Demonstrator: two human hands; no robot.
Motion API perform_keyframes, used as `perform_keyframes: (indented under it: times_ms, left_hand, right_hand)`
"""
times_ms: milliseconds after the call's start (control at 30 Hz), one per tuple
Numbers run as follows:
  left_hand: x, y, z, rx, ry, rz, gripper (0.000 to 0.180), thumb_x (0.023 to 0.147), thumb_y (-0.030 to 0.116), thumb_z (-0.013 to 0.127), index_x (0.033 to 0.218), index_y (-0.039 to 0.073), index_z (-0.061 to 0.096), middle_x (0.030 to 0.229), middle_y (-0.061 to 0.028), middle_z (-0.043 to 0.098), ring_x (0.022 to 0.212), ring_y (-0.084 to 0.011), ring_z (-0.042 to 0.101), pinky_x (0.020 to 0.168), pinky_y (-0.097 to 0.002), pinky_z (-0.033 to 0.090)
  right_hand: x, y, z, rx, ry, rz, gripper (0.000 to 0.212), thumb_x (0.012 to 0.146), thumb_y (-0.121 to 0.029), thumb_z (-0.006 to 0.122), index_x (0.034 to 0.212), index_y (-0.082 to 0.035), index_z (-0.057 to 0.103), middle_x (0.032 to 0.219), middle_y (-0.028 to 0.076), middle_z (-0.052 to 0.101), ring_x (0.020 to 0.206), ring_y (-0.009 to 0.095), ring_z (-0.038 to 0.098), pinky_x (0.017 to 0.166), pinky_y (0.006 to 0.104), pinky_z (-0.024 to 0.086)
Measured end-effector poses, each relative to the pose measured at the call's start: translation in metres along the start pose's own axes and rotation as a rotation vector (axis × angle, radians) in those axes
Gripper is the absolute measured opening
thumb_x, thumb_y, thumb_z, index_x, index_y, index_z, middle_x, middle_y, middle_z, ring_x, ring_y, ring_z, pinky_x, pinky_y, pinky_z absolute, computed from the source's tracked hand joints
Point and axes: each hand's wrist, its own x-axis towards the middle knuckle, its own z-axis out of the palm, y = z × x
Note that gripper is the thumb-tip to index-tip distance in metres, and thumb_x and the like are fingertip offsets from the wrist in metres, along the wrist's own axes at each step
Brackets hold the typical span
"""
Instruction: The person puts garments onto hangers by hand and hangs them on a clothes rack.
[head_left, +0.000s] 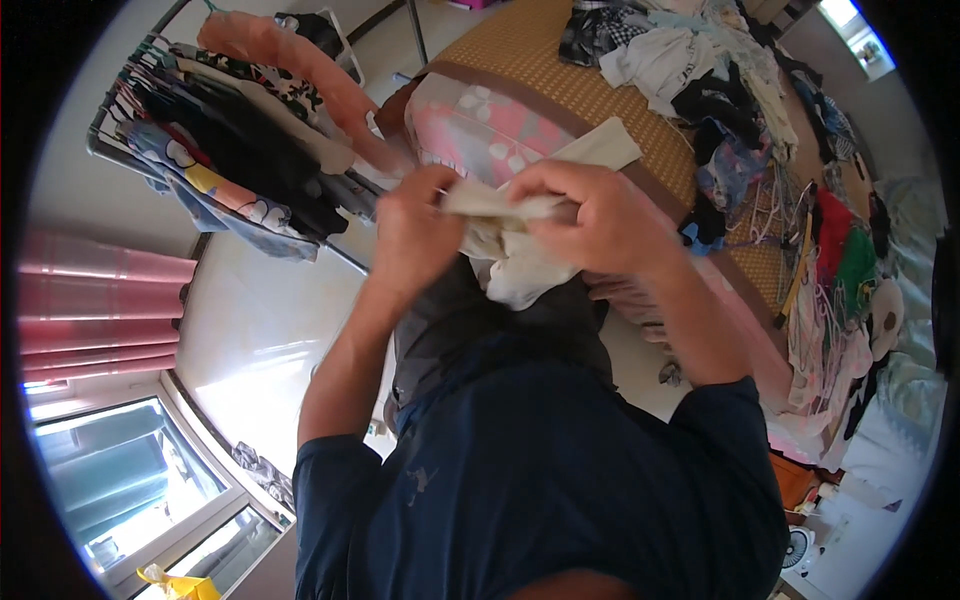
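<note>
A cream-coloured garment [525,265] is bunched up in front of my waist, with a band-like edge stretched between my two hands. My left hand [415,222] pinches one end of that edge, slightly blurred by motion. Its other end is gripped by my right hand [603,215], fingers curled over the cloth. The lower part of the cloth hangs loosely over my dark trousers [450,325]. A flat cream strip of cloth sticks out beyond my right hand toward the bed. Which kind of garment it is, I cannot tell.
Ahead and to the right is a bed with a woven brown mat [520,50] and pink patterned sides. Heaped clothes [690,70] and tangled hangers [775,210] lie on it. A clothes rack [110,150] full of garments stands at the left, near pink curtains [100,305] and a window [130,480].
</note>
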Motion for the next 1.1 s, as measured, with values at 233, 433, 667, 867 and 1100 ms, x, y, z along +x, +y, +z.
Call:
perform_keyframes:
  times_ms: [233, 433, 667, 867, 1100]
  left_hand:
    - [0.063, 0.055, -0.113, 0.307, 0.570, 0.391, 0.035, 0.080, -0.014, 0.062, 0.111, 0.002, 0.069, 0.096, -0.0093, 0.072, 0.087, -0.0179, 0.072, 0.078, -0.0318, 0.058]
    - [0.083, 0.135, -0.178, -0.063, 0.734, 0.473, 0.025, 0.092, -0.001, 0.068, 0.117, -0.004, 0.071, 0.109, -0.0123, 0.076, 0.104, -0.0159, 0.070, 0.092, -0.0286, 0.055]
    - [0.101, 0.163, -0.195, 0.213, 0.505, 0.177, 0.026, 0.093, 0.026, 0.078, 0.093, 0.000, 0.075, 0.080, 0.0017, 0.069, 0.075, -0.0073, 0.061, 0.071, -0.0233, 0.049]
    - [0.102, 0.127, -0.187, 0.007, -0.043, 0.032, 0.029, 0.086, 0.027, 0.082, 0.091, 0.001, 0.072, 0.077, -0.0002, 0.064, 0.074, -0.0085, 0.059, 0.072, -0.0259, 0.048]
    - [0.097, 0.102, -0.178, -0.167, -0.244, -0.118, 0.023, 0.079, 0.015, 0.071, 0.097, 0.001, 0.070, 0.089, -0.0024, 0.066, 0.085, -0.0108, 0.059, 0.083, -0.0238, 0.045]
  right_hand:
    - [0.026, -0.026, -0.078, -0.594, 0.402, -0.046, 0.030, 0.083, 0.002, 0.070, 0.113, -0.004, 0.067, 0.097, 0.013, 0.068, 0.088, 0.029, 0.070, 0.078, 0.0384, 0.056]
    - [0.049, -0.106, -0.156, -0.233, 0.719, -0.463, 0.043, 0.090, 0.012, 0.065, 0.131, -0.001, 0.065, 0.116, 0.004, 0.071, 0.110, 0.014, 0.066, 0.095, 0.0269, 0.054]
    - [0.041, -0.142, -0.182, -0.366, 0.615, -0.321, 0.029, 0.094, -0.004, 0.060, 0.120, 0.001, 0.073, 0.106, 0.003, 0.073, 0.097, 0.010, 0.066, 0.086, 0.0256, 0.051]
    - [0.025, -0.092, -0.162, -0.036, 0.406, -0.097, 0.031, 0.090, -0.013, 0.060, 0.113, 0.002, 0.073, 0.091, 0.001, 0.071, 0.078, 0.010, 0.063, 0.073, 0.0246, 0.049]
    - [-0.034, -0.066, -0.146, 0.470, 0.286, 0.062, 0.042, 0.087, -0.016, 0.067, 0.123, 0.006, 0.069, 0.113, 0.010, 0.075, 0.100, 0.015, 0.071, 0.090, 0.0278, 0.055]
